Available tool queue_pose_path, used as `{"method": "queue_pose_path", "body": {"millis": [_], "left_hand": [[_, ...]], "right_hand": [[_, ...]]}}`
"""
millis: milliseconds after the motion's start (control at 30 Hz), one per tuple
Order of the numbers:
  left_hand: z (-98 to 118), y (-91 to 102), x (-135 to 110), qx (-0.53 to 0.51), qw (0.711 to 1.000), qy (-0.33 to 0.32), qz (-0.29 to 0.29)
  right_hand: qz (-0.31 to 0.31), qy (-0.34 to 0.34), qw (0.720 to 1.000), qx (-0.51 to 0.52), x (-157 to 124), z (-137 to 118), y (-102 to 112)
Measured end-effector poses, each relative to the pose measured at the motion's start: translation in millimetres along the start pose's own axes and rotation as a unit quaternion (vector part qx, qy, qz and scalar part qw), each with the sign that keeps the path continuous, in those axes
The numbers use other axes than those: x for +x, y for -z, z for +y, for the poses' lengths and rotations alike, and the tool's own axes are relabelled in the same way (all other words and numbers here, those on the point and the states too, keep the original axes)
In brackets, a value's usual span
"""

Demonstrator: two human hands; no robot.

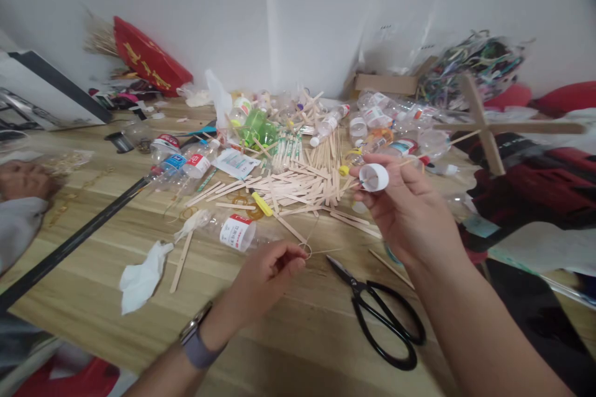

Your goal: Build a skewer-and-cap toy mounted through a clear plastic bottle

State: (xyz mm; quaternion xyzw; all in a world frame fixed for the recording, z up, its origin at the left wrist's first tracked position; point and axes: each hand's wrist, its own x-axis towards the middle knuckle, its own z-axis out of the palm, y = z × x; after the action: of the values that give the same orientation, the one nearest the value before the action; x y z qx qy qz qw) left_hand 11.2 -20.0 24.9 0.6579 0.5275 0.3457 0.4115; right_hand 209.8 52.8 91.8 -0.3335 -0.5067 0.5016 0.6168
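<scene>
While our right hand (410,217) grips a short white plastic cap (375,178) between curled fingers, a thin wooden stick (459,139) slanting rightward beyond, our left hand (264,280), below and left of the cap, pinches what seems a pale stringy loop (310,252).

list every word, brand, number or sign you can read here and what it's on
None reads clearly enough to quote.
Red item at back left: gold characters, blurred.
Front bottle, red-and-white label: print too small.
White packet: print too small.
Clear plastic bag: dark marks, blurred.
Blue bottle label: white mark, blurred.
</scene>
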Motion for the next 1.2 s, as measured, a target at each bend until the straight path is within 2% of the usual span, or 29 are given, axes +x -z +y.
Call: {"method": "queue_pose_path", "body": {"millis": [67, 133, 200, 267, 367, 467, 567, 633, 800, 967, 1067, 1133, 1200], "left_hand": [[-1, 1.2, 0, -0.011, 1.0, -0.001, -0.007], [-2, 2.5, 0, -0.02, 1.0, 0.0, 0.008], [-2, 3.9, 2, -0.039, 0.999, 0.006, 0.034], [-2, 5.1, 3, -0.062, 0.996, 0.015, 0.059], [0, 5.9, 6, -0.077, 0.993, 0.023, 0.082], [1, 5.0, 7, -0.061, 0.994, 0.022, 0.085], [1, 3.3, 6, -0.028, 0.997, 0.015, 0.076], [2, 2.8, 4, 0.008, 0.999, 0.007, 0.052], [4, 4.5, 0, 0.079, 0.996, -0.033, -0.014], [4, 6.4, -3, 0.036, 0.998, -0.03, -0.051], [1, 6.0, -3, 0.015, 0.999, -0.015, -0.035], [-1, 5.7, -3, 0.01, 1.0, -0.007, -0.01], [-3, 5.8, -2, 0.004, 1.0, -0.003, 0.018]], "right_hand": [[0.015, 0.065, 0.994, -0.091, -1, 0, 1], [0.017, 0.118, 0.97, -0.21, -3, -5, 4], [0.003, 0.139, 0.944, -0.299, -5, -13, 7], [-0.024, 0.137, 0.933, -0.331, -5, -22, 11], [-0.069, 0.112, 0.939, -0.318, -4, -31, 17], [-0.111, 0.017, 0.974, -0.197, -2, -31, 19], [-0.099, -0.073, 0.99, -0.064, -2, -23, 14], [-0.07, -0.087, 0.993, -0.024, -3, -17, 8], [-0.009, -0.031, 0.999, -0.018, -3, -10, -3], [0.026, 0.012, 0.999, -0.025, -3, -9, -2], [0.033, 0.101, 0.985, -0.139, -7, -14, 1], [0.028, 0.152, 0.953, -0.259, -8, -20, 5], [0.013, 0.156, 0.931, -0.329, -9, -28, 11]]}}
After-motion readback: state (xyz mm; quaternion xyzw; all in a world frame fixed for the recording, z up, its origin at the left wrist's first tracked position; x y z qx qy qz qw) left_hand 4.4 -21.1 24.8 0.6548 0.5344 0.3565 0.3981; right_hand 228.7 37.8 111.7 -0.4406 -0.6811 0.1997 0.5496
